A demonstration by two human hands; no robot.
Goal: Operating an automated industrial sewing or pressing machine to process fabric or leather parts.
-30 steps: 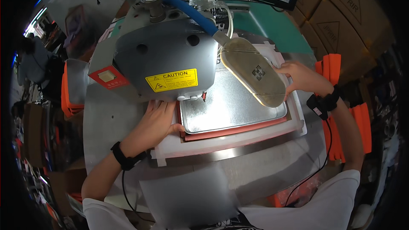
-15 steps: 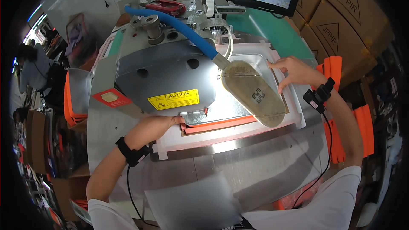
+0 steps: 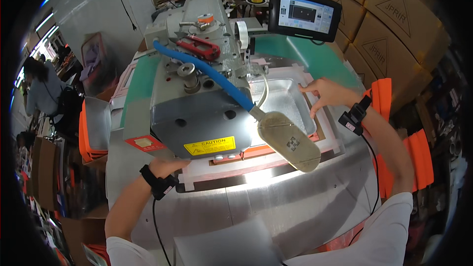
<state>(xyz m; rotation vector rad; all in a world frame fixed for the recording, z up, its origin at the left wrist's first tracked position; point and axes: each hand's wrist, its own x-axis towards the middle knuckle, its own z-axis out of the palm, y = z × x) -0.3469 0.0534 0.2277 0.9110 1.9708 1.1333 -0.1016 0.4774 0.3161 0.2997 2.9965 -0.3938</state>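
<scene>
A shallow silver tray-shaped piece [image 3: 288,96] with an orange edge lies in a white rectangular frame [image 3: 336,144]. The grey sewing machine head [image 3: 204,130] covers much of its left part. My right hand [image 3: 332,93] is at the piece's right edge, thumb and fingers spread wide, the fingertips on or close to the rim. My left hand [image 3: 169,166] is by the frame's near left corner, its thumb pointing right beside the machine head; its other fingers are mostly hidden. A lamp with a flat beige paddle-shaped head [image 3: 289,141] hangs over the piece on a blue arm.
A touch-screen monitor [image 3: 305,15] stands at the far right, before stacked cardboard boxes [image 3: 396,12]. Orange-edged silver pieces [image 3: 96,125] are stacked at the left. More orange pieces [image 3: 418,160] stand at the right. A person [image 3: 42,86] sits far left.
My left hand has left the silver piece's near left edge and moved left. The frame appears slightly farther under the machine head, my right hand staying beside it. The view has tilted up.
</scene>
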